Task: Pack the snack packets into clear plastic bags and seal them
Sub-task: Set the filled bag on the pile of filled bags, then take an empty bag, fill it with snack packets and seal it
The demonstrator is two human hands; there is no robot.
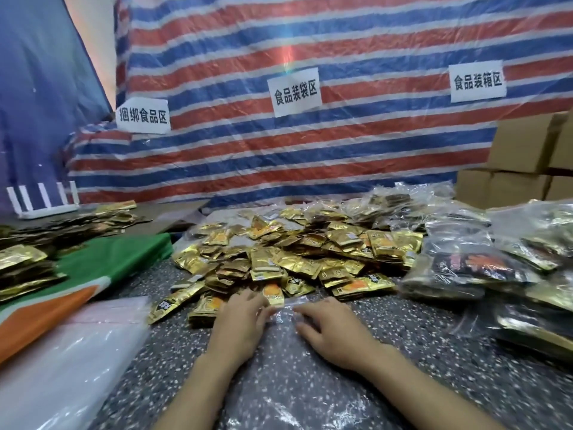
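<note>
Pressing right hand (331, 332) flat on clear plastic bag (279, 364), fingers straight & slightly spread, mid-frame on speckled table (428, 352). (photog)

Got the left hand too? (desk)

Yes. Reaching w/ left hand (240, 324) to same bag's far edge, palm down, fingertips bent there — too blurred to tell whether pinching the film or only touching it. Lying just beside those fingertips: one gold-orange packet (274, 296). (photog)

Need location of product for caption. (desk)

Heaped just beyond both hands as a loose pile of gold snack packets (294, 252), spread across table centre, nearest ones at the bag's far edge. Spread out toward camera betw. the two forearms, the bag itself. (photog)

Anything else worth naming? (desk)

Stacked at R edge: filled clear bags (465, 268) of dark & gold packets, w/ cardboard boxes (521, 156) behind. Lying at L: pile of flat plastic bags (71, 352), partly over a green-orange sheet (108, 262); further L, more gold packets (24, 265) in low stacks. Standing at back L — white rack (43, 197). Hung across background: red-white-blue striped tarp (310, 144), w/ three paper signs (294, 91) in Chinese taped on. (photog)
</note>
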